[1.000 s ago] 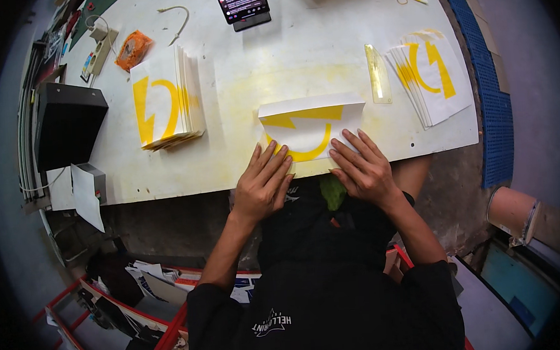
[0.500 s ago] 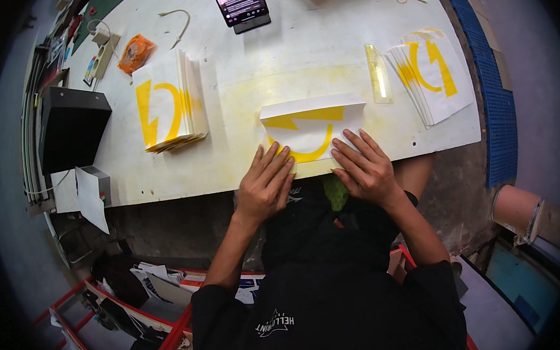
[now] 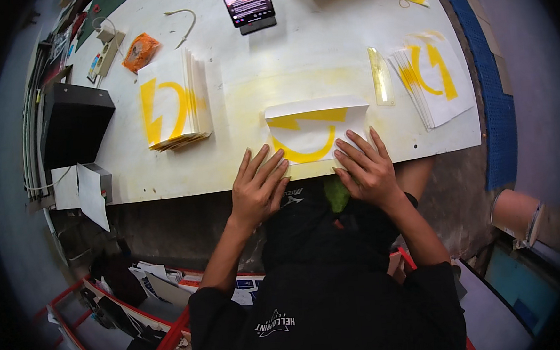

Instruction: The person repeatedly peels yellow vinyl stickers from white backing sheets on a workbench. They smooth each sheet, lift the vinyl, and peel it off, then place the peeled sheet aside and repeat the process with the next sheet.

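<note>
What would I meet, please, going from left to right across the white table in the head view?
Black box → stack of white sheets with yellow print → left hand → folded white sheet with yellow print → right hand → clear yellowish ruler → fanned stack of printed sheets.

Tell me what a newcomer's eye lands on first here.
First, the two hands, left hand and right hand, pressed flat on a folded white sheet with a yellow mark at the near edge of the white table. Then the stacks of similar yellow-marked sheets: one stack to the left, another fanned stack to the right. A phone with a lit screen stands at the far edge.
</note>
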### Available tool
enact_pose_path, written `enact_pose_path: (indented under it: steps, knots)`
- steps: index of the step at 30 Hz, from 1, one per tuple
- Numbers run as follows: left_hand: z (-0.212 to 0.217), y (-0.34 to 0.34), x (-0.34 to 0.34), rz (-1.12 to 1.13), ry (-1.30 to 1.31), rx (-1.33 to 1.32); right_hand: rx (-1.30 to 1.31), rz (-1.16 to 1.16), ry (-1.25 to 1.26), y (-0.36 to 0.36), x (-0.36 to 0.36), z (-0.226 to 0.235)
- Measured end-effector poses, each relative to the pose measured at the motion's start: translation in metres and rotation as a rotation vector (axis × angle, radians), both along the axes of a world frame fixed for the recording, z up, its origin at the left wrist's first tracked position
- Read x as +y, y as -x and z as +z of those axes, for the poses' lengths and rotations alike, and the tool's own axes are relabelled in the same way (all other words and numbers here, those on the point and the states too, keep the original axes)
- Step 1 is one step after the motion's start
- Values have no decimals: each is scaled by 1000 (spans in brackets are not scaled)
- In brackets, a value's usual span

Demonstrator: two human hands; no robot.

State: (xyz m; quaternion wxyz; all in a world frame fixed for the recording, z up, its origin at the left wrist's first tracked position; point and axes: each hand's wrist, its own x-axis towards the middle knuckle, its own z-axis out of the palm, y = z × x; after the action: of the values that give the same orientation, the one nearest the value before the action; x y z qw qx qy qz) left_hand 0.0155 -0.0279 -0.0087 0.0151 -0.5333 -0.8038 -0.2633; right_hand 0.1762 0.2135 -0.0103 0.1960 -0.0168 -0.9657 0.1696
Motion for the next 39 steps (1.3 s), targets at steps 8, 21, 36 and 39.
enact_pose_path:
  steps: [8, 21, 36, 39]
  knots:
    - [6, -4, 2, 54, 13, 12, -15, 74, 72, 43, -59, 0]
    - [16, -61, 49, 210, 111, 15, -56, -182, -38, -24, 5, -2]
    - [-4, -55, 62, 166, 23, 131, 35, 25, 73, 112, 26, 39]
    - [-11, -41, 62, 95, 91, 78, 6, -6, 44, 117, 32, 13]
